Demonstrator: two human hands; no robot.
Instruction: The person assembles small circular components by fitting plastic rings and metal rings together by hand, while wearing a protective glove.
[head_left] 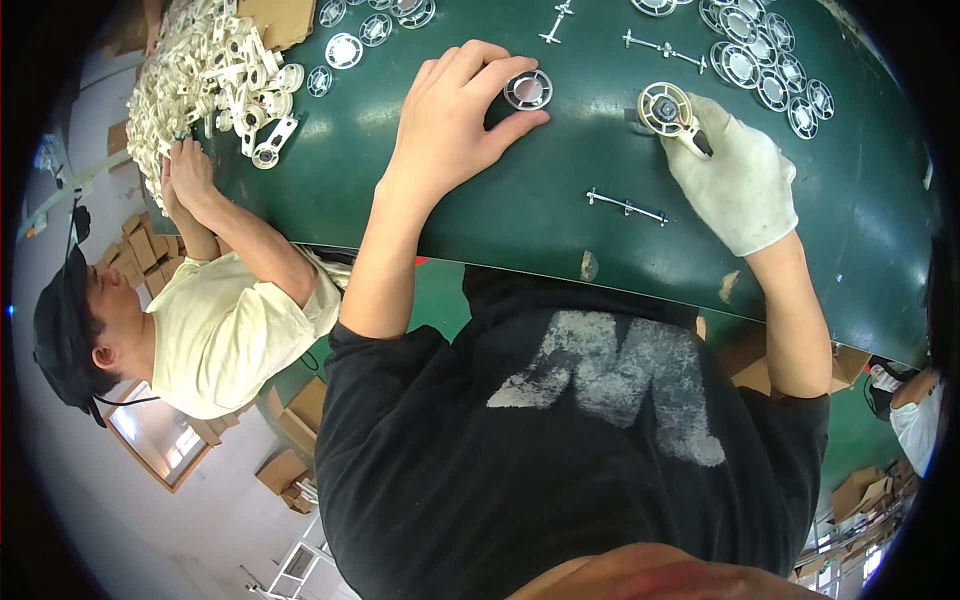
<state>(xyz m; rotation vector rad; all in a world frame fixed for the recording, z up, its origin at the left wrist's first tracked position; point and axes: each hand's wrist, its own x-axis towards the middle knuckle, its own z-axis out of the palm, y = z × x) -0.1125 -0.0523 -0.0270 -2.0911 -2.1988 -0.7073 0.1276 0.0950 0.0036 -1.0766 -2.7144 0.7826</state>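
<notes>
My bare left hand [450,115] reaches over the green table, its thumb and index finger curled round a small silver spoked ring [528,90]. The ring lies flat, pinched at its edge. In a white glove, my right hand [735,175] grips a cream plastic part [668,112] by its short arm. This part has a round spoked head with a dark piece in its centre. Between my forearms, a thin silver rod with crosspieces [627,206] rests on the table. Glove and fingers hide part of the cream part's arm.
A big heap of cream plastic parts [205,85] covers the far left, where a co-worker's hands [188,175] touch it. Silver rings [765,55] cluster at the far right, with more rings [375,30] at the upper left. Another rod [664,50] lies beyond my hands.
</notes>
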